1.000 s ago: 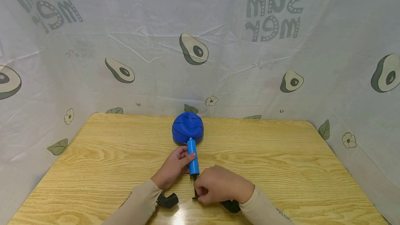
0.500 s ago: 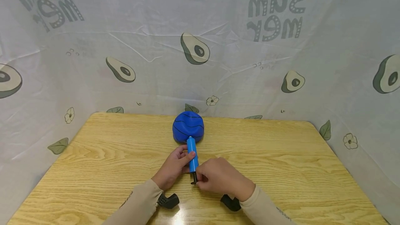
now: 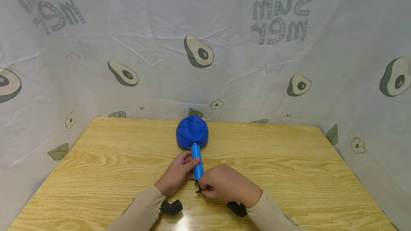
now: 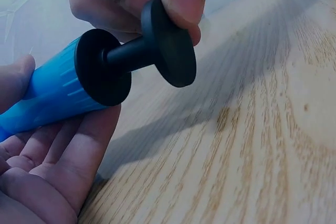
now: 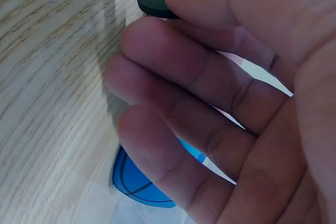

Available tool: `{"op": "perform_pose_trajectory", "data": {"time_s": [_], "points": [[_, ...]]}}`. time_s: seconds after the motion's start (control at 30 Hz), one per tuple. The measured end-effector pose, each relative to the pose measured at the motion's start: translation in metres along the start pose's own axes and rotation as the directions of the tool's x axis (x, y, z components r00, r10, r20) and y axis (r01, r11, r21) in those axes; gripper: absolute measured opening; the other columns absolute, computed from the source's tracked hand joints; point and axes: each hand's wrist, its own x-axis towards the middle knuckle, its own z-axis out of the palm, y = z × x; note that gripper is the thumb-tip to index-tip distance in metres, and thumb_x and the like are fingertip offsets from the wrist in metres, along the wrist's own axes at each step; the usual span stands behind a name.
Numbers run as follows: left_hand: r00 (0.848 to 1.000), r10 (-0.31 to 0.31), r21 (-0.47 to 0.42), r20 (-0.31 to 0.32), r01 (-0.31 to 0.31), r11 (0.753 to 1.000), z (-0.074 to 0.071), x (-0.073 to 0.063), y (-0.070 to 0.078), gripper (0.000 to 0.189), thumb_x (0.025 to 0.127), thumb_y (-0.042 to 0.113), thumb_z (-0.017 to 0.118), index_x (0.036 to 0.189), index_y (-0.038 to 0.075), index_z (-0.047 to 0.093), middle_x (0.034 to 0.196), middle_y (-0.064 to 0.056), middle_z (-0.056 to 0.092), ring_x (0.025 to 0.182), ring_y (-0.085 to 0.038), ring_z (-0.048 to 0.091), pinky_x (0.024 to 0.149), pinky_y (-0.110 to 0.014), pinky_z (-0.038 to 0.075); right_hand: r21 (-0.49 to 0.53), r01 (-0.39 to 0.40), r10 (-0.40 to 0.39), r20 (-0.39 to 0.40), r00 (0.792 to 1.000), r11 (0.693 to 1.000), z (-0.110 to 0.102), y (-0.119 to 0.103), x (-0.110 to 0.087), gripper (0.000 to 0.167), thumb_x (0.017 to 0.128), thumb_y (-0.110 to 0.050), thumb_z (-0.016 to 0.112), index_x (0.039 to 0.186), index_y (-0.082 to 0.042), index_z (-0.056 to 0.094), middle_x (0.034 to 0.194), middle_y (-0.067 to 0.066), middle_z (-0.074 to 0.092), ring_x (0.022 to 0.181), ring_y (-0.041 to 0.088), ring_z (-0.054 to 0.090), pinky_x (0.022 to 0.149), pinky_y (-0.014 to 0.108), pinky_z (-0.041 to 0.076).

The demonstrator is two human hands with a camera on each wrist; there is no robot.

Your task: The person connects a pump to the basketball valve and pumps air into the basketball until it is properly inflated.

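Observation:
A dented blue ball [image 3: 192, 131] with black lines sits at the far side of the table. Pointing at it is a hand pump [image 3: 197, 163] with a blue barrel, its tip right at the ball's near side. My left hand [image 3: 177, 172] grips the barrel, thumb on top and fingers underneath, as the left wrist view shows. With thumb and fingers, my right hand [image 3: 226, 184] pinches the pump's black disc handle [image 4: 170, 45]. A short length of black rod shows between handle and barrel. In the right wrist view, curled fingers partly hide the ball [image 5: 139, 182].
The wooden table [image 3: 273, 159] reaches back to a pale curtain [image 3: 154, 60] printed with avocados and mirrored lettering. Black wrist devices [image 3: 171, 207] hang at both sleeves, close over the tabletop.
My right hand has pushed the pump handle toward the barrel, so less rod shows than one second ago. My left hand and the ball have stayed in place.

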Motion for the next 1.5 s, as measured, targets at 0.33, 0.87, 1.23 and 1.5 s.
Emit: {"op": "perform_pose_trajectory", "data": {"time_s": [0.33,0.87,1.23,1.5], "points": [[1.000,0.004,-0.003,0.021,-0.004,1.000,0.001,-0.003,0.000,0.050,0.108,0.019,0.058,0.144,-0.009,0.038,0.105,-0.006,0.066,0.096,-0.016,0.069,0.081,-0.031,0.061,-0.007,0.043,-0.043,0.047,0.998,0.999,0.000,-0.008,0.000,0.030,0.087,-0.013,0.080,0.069,-0.024,0.060,0.063,-0.019,0.045,0.057,-0.006,0.037,0.053,0.009,0.028],[1.000,0.000,0.008,-0.007,0.000,1.000,0.000,0.000,-0.001,0.048,0.108,0.023,0.058,0.144,-0.005,0.041,0.109,-0.007,0.066,0.097,-0.016,0.067,0.078,-0.031,0.059,0.153,0.050,-0.084,0.227,0.970,0.987,0.002,-0.015,-0.002,0.022,0.090,-0.016,0.080,0.074,-0.023,0.067,0.067,-0.022,0.049,0.060,-0.009,0.042,0.056,0.006,0.035],[1.000,-0.007,0.021,-0.024,0.007,1.000,0.001,-0.001,0.002,0.051,0.108,0.021,0.059,0.145,-0.007,0.039,0.107,-0.003,0.065,0.096,-0.015,0.065,0.081,-0.030,0.058,0.147,-0.018,-0.016,0.229,0.973,0.989,0.000,-0.016,-0.003,0.022,0.088,-0.017,0.081,0.073,-0.025,0.066,0.066,-0.024,0.050,0.059,-0.009,0.044,0.055,0.007,0.036],[0.999,-0.011,0.004,-0.037,0.011,1.000,0.003,-0.001,0.003,0.050,0.108,0.020,0.059,0.145,-0.007,0.039,0.106,-0.003,0.062,0.097,-0.014,0.065,0.083,-0.030,0.059,0.079,-0.102,0.091,0.129,0.987,0.992,-0.002,-0.012,-0.002,0.026,0.084,-0.017,0.083,0.068,-0.024,0.063,0.059,-0.022,0.048,0.053,-0.007,0.042,0.051,0.011,0.034]]}}
